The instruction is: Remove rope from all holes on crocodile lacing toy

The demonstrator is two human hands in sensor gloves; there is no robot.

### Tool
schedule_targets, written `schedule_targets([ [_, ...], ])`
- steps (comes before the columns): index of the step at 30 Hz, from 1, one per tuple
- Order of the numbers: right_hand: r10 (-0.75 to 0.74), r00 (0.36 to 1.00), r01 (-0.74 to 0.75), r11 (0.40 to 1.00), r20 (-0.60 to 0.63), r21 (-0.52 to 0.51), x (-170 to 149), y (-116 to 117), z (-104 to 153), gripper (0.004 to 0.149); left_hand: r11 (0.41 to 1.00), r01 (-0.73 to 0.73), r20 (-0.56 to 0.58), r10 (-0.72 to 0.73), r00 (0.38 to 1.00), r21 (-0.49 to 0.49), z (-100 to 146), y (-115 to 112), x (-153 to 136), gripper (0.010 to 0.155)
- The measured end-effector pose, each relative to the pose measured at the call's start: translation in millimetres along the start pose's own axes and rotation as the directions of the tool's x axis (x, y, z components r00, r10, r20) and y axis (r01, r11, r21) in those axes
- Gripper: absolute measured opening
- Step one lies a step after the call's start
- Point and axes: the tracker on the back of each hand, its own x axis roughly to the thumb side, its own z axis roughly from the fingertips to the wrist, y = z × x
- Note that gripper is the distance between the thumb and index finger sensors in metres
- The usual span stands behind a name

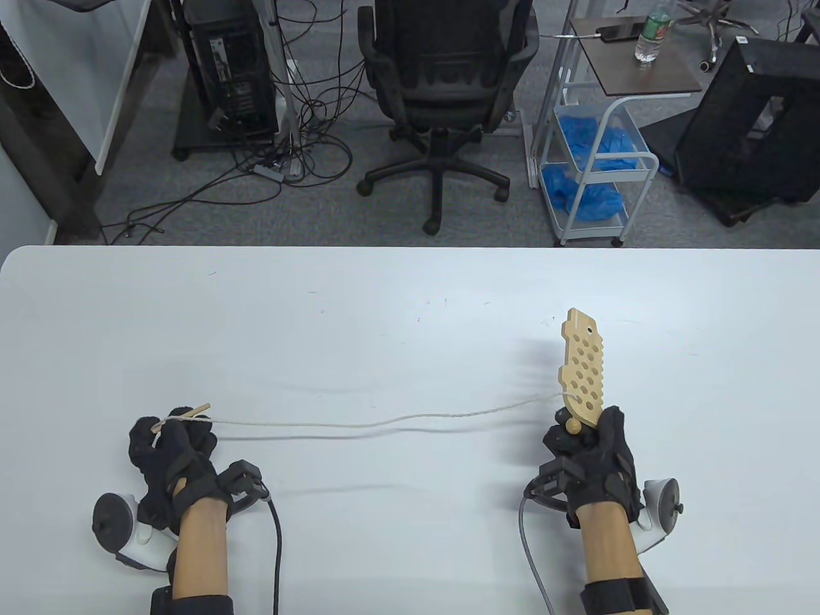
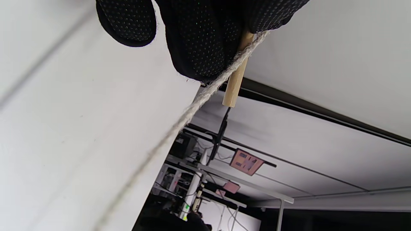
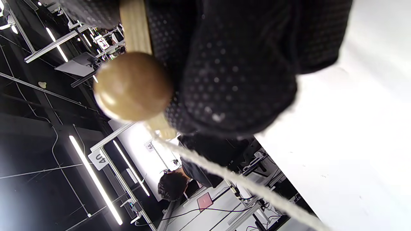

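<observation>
White table (image 1: pixel 410 307), office floor beyond. Pale wooden crocodile lacing board (image 1: pixel 583 365), many round holes, held upright at table's right by right hand (image 1: pixel 592 448), fingers curled round its lower end beside a brown wooden knob (image 3: pixel 133 85). Cream rope (image 1: pixel 384 421) runs from one low hole (others bare) leftward to left hand (image 1: pixel 170 448), fingers pinching rope and wooden needle (image 2: pixel 236 80). Wire cart (image 1: pixel 599 173) holds blue gloves; a sign reads "40" (image 3: pixel 100 158).

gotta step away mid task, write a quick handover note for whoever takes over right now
Left hand: grips the wooden needle and the rope end.
Right hand: holds the crocodile toy by its lower end, raised off the table.
Done: upper holes look free of rope; it stretches between both hands.
Left: the rope meets the toy just above the right grip; whether it is still threaded there cannot be told. Pull it free.
</observation>
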Motion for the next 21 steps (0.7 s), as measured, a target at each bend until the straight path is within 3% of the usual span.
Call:
schedule_targets([
  [5, 0.025, 1.000, -0.025, 0.999, 0.011, 0.024, -2.5, 3.3, 0.2, 0.051, 1.000, 0.014, 0.013, -0.013, 1.000, -0.010, 0.0, -2.3, 1.0, 0.055],
  [10, 0.145, 0.988, -0.149, 0.985, 0.052, 0.089, -9.0, 13.9, 3.8, 0.052, 0.985, 0.126, 0.107, -0.114, 0.988, -0.116, 1.9, -17.0, 6.5, 0.050],
  [17, 0.318, 0.942, -0.335, 0.914, 0.108, 0.228, -26.9, 39.8, 20.2, 0.052, 0.887, 0.399, 0.351, -0.306, 0.885, -0.233, 31.3, -62.5, 19.2, 0.046],
  [21, 0.422, 0.891, -0.454, 0.844, 0.169, 0.287, -40.3, 55.7, 35.4, 0.052, 0.792, 0.545, 0.504, -0.365, 0.783, -0.274, 56.0, -90.2, 21.8, 0.044],
])
